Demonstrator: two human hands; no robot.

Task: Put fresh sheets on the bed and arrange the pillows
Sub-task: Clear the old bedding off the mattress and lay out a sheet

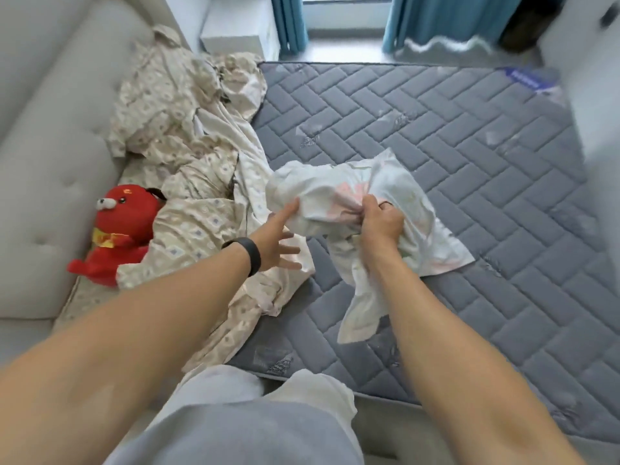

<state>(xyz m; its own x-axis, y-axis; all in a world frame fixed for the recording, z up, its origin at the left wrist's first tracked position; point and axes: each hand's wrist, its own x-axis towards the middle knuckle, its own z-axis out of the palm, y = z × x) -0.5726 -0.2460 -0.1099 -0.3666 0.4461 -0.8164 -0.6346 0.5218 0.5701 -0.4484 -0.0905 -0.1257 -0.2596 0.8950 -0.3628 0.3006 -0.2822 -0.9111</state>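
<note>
A bare grey quilted mattress [436, 156] fills the right and middle of the view. A crumpled white sheet with faint pink print [339, 193] lies bunched on it near the front. My right hand [380, 221] grips a fold of that sheet, lifting it slightly. My left hand [276, 241], with a black band on the wrist, reaches with fingers spread, its index fingertip touching the sheet's left side. A heap of beige patterned bedding [181, 152] lies along the mattress's left side, by the headboard.
A red plush toy [117, 233] sits at the left against the padded grey headboard [43, 156]. A white nightstand [235, 31] stands at the back, with teal curtains [292, 21] and a window beyond. A white cabinet edge [597, 78] rises on the right.
</note>
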